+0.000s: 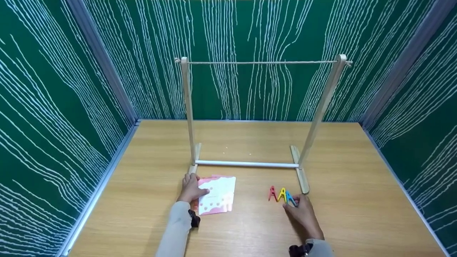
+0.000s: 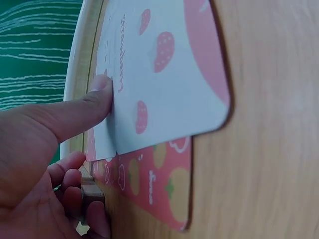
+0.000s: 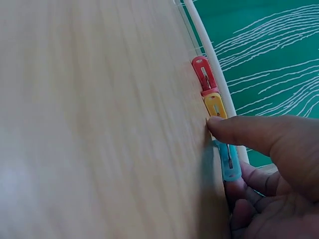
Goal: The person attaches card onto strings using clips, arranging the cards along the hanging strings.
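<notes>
My left hand (image 1: 190,188) is lying closest to me, its pale sleeve running down out of the head view, and I am pressing my thumb flat on the edge of a white card (image 1: 217,193) printed with pink strawberries. The other fingers are curling loosely beside the stack, near the wooden foot of the stand; I am not gripping the card, only touching it. The card is thin, glossy and round-cornered, and it is lying on top of a pink card (image 2: 159,186) with a fruit pattern, the two fanned slightly apart and lying flat on the table (image 1: 357,200), whose top is smooth, light wood-grain laminate.

My right hand (image 1: 303,212) is resting on the table further right, the thumb stretched out straight with its tip on the tabletop beside the pegs, the remaining fingers curled under at the blue peg (image 1: 290,198). Whether they are actually holding that peg I cannot tell. Three small plastic pegs are lying side by side, touching: a red peg (image 1: 272,193), a yellow peg (image 1: 282,195) and the blue one nearest my hand.

Just behind both hands a stand (image 1: 323,103) of pale wooden uprights is sitting on flat feet, joined low by a white round bar (image 1: 246,164) and at the top by a taut, rough string (image 1: 262,62).
</notes>
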